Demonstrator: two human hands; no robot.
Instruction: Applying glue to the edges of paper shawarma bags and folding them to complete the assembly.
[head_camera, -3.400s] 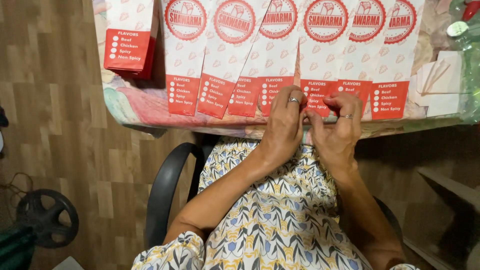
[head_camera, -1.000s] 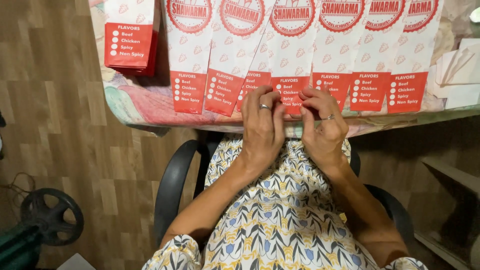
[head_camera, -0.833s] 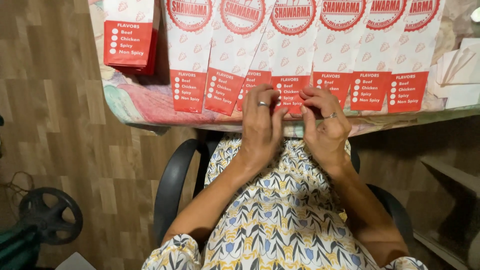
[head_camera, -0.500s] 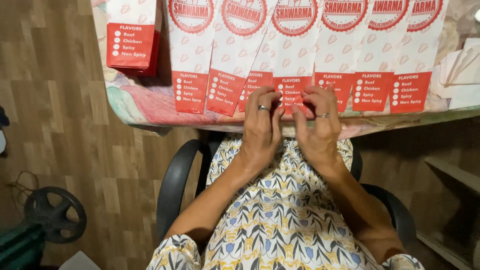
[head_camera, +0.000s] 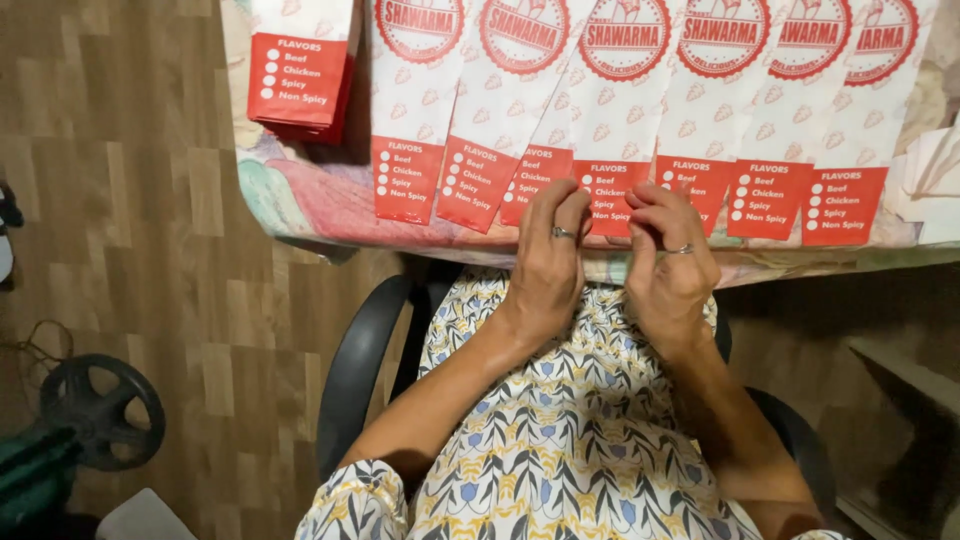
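A row of several white paper bags with red bottom panels and round red emblems lies side by side on the table, bottom ends toward me. My left hand (head_camera: 548, 262) rests with its fingers together on the red end of the middle bag (head_camera: 606, 150). My right hand (head_camera: 668, 265) is beside it, fingers curled at the same bag's bottom edge. Each hand wears a ring. The fingertips hide part of the red panel. Neighbouring bags (head_camera: 478, 150) overlap slightly on the left.
A stack of the same bags (head_camera: 300, 85) lies at the table's left end on a colourful patterned cloth (head_camera: 320, 205). White folded papers (head_camera: 930, 180) sit at the right. I sit in a black chair (head_camera: 355, 370). On the wooden floor at the left stands a black wheel (head_camera: 100, 410).
Both hands stay at the bottom edge of the middle bag, shifting only slightly. The right hand's fingers have curled in more. The view has drifted a little.
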